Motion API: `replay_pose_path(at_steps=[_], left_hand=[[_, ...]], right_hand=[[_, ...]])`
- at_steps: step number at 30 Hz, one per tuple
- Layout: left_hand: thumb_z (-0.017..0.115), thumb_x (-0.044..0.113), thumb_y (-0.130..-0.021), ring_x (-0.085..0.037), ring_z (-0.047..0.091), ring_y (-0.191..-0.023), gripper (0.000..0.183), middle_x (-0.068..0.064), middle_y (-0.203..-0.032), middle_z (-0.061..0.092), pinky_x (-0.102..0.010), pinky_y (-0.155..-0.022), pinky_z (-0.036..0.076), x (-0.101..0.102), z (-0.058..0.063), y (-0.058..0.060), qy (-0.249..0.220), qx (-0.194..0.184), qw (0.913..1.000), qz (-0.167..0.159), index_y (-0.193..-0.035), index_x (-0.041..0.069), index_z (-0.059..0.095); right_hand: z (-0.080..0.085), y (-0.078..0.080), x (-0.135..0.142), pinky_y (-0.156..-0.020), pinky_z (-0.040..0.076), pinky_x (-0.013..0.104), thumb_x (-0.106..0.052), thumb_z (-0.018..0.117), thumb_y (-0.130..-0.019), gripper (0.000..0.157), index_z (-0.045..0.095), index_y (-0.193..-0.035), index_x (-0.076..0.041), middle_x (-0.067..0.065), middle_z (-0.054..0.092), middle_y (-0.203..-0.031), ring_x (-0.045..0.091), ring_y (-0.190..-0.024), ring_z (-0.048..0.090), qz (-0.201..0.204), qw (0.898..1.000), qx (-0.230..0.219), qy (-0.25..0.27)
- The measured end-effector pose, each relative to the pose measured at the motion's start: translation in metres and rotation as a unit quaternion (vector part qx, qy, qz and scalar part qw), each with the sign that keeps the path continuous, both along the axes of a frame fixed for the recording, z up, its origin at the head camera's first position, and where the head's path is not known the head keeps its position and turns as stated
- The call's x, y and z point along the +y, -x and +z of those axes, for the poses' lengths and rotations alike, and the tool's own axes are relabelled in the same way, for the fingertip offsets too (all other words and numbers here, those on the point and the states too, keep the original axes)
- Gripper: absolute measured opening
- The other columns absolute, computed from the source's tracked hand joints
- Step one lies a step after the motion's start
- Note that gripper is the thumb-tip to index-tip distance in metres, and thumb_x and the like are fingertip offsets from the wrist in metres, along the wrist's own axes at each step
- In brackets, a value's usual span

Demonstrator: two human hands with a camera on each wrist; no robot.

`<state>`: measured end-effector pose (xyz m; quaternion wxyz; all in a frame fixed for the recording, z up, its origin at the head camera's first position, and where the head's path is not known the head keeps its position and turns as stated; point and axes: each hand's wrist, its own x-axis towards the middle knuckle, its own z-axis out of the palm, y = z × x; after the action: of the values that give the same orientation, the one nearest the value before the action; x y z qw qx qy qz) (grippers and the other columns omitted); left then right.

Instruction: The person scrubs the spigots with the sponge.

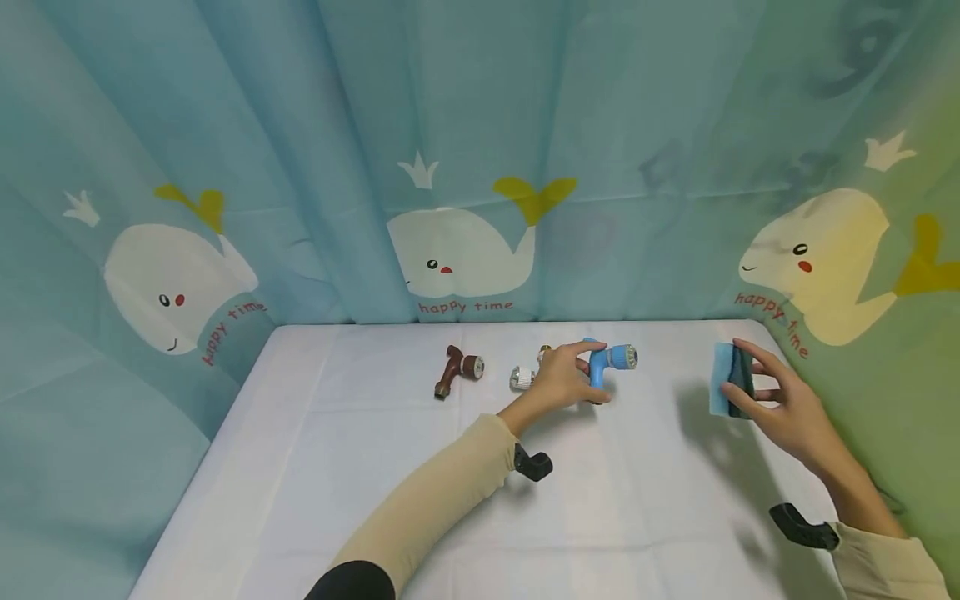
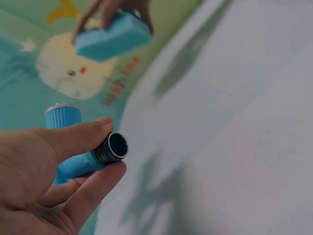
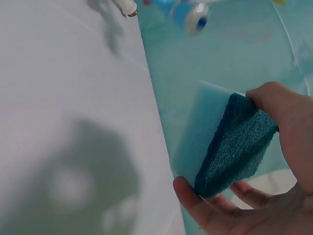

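The left hand (image 1: 558, 379) gripped the blue faucet (image 1: 597, 372) between thumb and fingers, above the far, middle-right part of the table (image 1: 375, 500). The right hand (image 1: 791, 412) gripped the two-layer sponge (image 1: 721, 379) by its edges, to the right of the faucet and apart from it. A brown faucet (image 1: 453, 372) lay on the far side, left of the left hand. A white-ended fitting (image 1: 521, 378), partly hidden by that hand, lay between.

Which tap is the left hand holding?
The blue tap, gripped by the left hand; the brown tap lies apart, and the white tap is partly hidden behind that hand.
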<state>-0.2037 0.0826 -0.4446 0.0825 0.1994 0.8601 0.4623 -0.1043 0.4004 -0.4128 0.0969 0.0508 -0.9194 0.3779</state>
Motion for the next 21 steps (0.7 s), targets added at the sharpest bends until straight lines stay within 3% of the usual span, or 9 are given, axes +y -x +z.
replay_pose_path(at_steps=[6, 10, 14, 21], left_hand=[[0.097, 0.021, -0.071, -0.009, 0.049, -0.085, 0.076, 0.003, -0.079, 0.065, -0.020, -0.071, 0.042, 0.035, -0.014, 0.014, 0.053, 0.000, 0.9985, 0.008, -0.140, 0.021, 0.066], [0.097, 0.020, -0.071, -0.009, 0.049, -0.081, 0.077, 0.005, -0.074, 0.061, -0.019, -0.067, 0.041, 0.039, -0.016, 0.016, 0.053, 0.000, 0.9985, 0.011, -0.141, 0.020, 0.065], [0.097, 0.018, -0.071, -0.010, 0.050, -0.083, 0.076, 0.003, -0.076, 0.064, -0.019, -0.066, 0.043, 0.040, -0.012, 0.016, 0.034, 0.001, 0.9993, 0.011, -0.140, 0.019, 0.065], [0.097, 0.018, -0.072, -0.010, 0.050, -0.087, 0.076, 0.004, -0.080, 0.064, -0.018, -0.064, 0.045, 0.042, -0.008, 0.016, 0.041, -0.012, 0.9989, 0.017, -0.141, 0.020, 0.065]], right_hand=[[-0.003, -0.002, 0.003, -0.063, 0.051, 0.014, -0.013, 0.074, -0.095, 0.075, 0.037, -0.160, -0.018, 0.034, 0.050, -0.129, -0.013, -0.085, 0.052, 0.002, 1.000, 0.006, -0.004], [-0.003, -0.001, -0.001, -0.063, 0.052, 0.015, -0.012, 0.075, -0.095, 0.074, 0.038, -0.159, -0.015, 0.033, 0.050, -0.129, -0.013, -0.085, 0.053, 0.008, 1.000, 0.011, -0.004], [-0.003, 0.001, -0.001, -0.063, 0.051, 0.014, -0.010, 0.074, -0.095, 0.073, 0.039, -0.159, -0.012, 0.032, 0.050, -0.127, -0.011, -0.085, 0.053, 0.012, 1.000, 0.017, -0.001], [-0.007, 0.000, 0.000, -0.063, 0.052, 0.014, -0.010, 0.074, -0.095, 0.072, 0.040, -0.158, -0.012, 0.030, 0.052, -0.123, -0.011, -0.083, 0.056, 0.018, 1.000, 0.017, -0.007]])
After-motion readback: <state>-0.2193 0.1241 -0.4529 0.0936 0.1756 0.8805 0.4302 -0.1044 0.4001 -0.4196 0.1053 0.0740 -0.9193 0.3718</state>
